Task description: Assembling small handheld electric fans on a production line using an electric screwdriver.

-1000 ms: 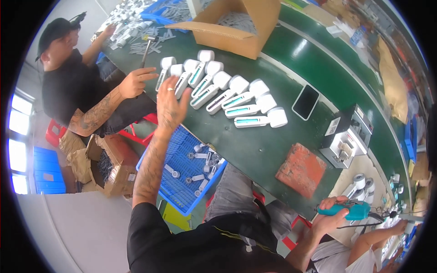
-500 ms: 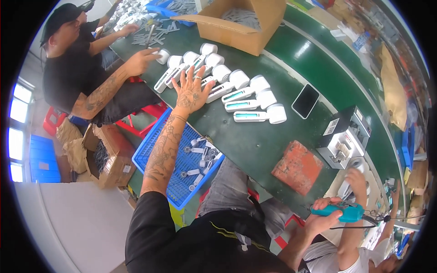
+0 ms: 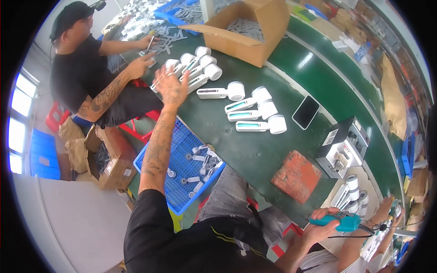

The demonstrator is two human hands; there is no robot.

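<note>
My left hand (image 3: pixel 171 87) reaches out over the table with its fingers spread and slightly blurred. It is beside a cluster of white shower heads (image 3: pixel 198 82) with round heads and long handles; whether it touches one is hard to tell. One shower head (image 3: pixel 236 91) lies alone to the right of that cluster. Further right, a row of three shower heads (image 3: pixel 253 126) shows teal strips in the handles. At the lower right, my right hand (image 3: pixel 321 230) is closed around a teal electric screwdriver (image 3: pixel 341 221) with a black cord.
A blue basket (image 3: pixel 183 210) with loose white parts is below the green table (image 3: pixel 255 157). On the table are a reddish block (image 3: pixel 297 176), a phone (image 3: pixel 306 112), a grey-white device (image 3: pixel 343 150) and a cardboard box (image 3: pixel 236 45). Co-workers sit left and right.
My left hand has moved left, and the left cluster of shower heads has shifted left, leaving a gap around a single one. The right co-worker's hand has left the shower heads beside the grey-white device.
</note>
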